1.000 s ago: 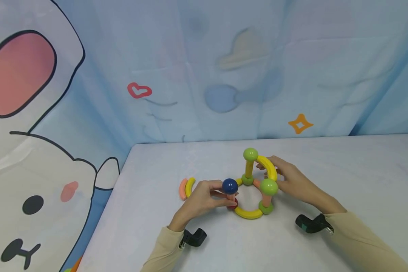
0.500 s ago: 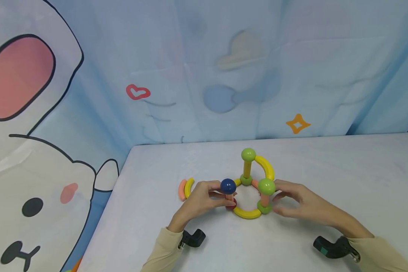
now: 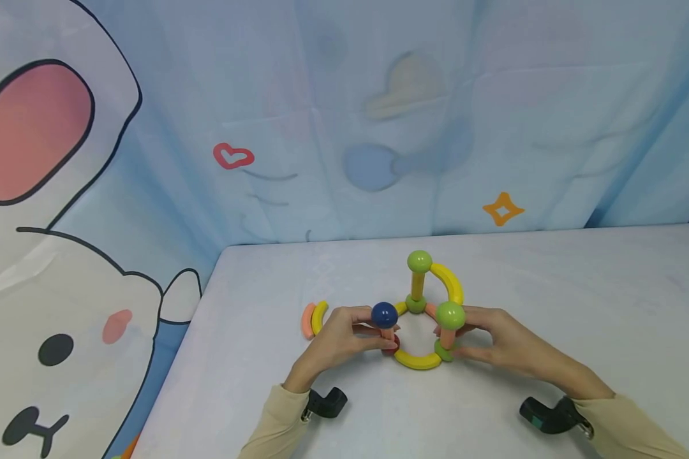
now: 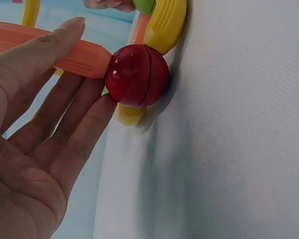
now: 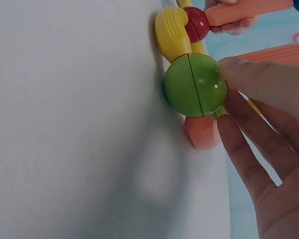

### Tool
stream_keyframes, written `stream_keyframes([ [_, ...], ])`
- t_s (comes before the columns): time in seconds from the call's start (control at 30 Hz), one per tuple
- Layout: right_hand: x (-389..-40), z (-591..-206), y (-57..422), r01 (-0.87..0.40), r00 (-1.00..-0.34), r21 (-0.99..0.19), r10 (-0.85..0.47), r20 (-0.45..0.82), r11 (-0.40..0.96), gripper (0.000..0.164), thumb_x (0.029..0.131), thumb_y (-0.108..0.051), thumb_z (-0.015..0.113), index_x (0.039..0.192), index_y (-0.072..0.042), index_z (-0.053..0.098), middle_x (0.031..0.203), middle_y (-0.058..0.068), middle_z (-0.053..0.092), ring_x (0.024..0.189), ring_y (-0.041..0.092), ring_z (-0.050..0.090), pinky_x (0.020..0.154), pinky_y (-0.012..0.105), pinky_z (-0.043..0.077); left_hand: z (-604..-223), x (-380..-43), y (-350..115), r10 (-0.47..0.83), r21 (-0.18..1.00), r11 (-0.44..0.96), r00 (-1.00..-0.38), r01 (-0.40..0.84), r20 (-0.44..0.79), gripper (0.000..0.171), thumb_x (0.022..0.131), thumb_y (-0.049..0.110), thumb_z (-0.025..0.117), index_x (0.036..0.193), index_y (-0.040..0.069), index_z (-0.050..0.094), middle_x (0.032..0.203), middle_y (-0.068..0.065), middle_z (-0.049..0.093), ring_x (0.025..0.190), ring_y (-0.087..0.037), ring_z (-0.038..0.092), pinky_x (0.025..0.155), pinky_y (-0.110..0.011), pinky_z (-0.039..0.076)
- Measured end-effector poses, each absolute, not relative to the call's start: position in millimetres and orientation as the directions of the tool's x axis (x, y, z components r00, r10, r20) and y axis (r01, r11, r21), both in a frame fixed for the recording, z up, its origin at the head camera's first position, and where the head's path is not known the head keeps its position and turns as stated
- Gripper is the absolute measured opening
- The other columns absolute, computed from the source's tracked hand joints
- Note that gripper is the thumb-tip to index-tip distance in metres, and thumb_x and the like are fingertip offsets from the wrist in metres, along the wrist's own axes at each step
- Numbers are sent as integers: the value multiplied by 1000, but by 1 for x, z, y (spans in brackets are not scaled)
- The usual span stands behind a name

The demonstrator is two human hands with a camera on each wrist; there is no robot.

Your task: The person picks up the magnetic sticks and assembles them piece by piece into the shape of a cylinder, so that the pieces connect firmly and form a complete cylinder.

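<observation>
A ring of curved sticks and balls lies on the table, with upright rods rising from it. In the left wrist view, my left hand [image 3: 340, 336] holds the orange rod [image 4: 89, 59] just above a red ball [image 4: 135, 74]; a blue ball [image 3: 385, 315] caps that rod. My right hand [image 3: 505, 339] pinches the base of the front right upright, its thumb and fingers at the lower green ball [image 5: 193, 85]. A light green ball [image 3: 450, 315] tops this upright. From there a yellow arc [image 3: 449, 280] runs to the taller back post's green ball [image 3: 420, 261].
Left of my left hand lie a loose orange curved stick [image 3: 307, 320] and a yellow curved stick [image 3: 319, 317]. A yellow curved stick [image 3: 418, 361] forms the ring's front. The white table [image 3: 413, 421] ends at a blue printed curtain [image 3: 333, 204].
My right hand has come down from the yellow arc at the back to the front right upright, and its fingers have closed in on the base. The left hand keeps its hold on the rod.
</observation>
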State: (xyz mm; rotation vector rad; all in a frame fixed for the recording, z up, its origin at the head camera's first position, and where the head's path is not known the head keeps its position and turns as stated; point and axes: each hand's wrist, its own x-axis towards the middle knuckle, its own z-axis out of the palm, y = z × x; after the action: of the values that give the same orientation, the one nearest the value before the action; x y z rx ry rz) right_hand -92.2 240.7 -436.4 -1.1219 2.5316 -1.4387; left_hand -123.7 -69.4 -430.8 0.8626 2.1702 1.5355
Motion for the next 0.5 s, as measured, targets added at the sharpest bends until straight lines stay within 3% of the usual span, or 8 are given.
stream_keyframes([
  [0.13, -92, -437, 240, -567, -755, -746, -582, 302, 349, 31, 83, -4, 88, 104, -19, 72, 103, -7, 73, 95, 6, 67, 84, 24, 58, -431, -123, -69, 647, 932, 235, -760, 275, 61, 12, 89, -1, 81, 98, 2, 74, 112, -14, 77, 108, -7, 71, 92, -28, 58],
  [0.5, -92, -438, 239, -568, -762, -738, -572, 304, 364, 33, 81, -5, 89, 104, -20, 72, 99, -8, 72, 90, 7, 67, 85, 24, 58, -430, -124, -68, 642, 936, 227, -764, 271, 65, 12, 88, 0, 82, 96, 3, 75, 110, -11, 77, 107, -7, 72, 92, -28, 58],
])
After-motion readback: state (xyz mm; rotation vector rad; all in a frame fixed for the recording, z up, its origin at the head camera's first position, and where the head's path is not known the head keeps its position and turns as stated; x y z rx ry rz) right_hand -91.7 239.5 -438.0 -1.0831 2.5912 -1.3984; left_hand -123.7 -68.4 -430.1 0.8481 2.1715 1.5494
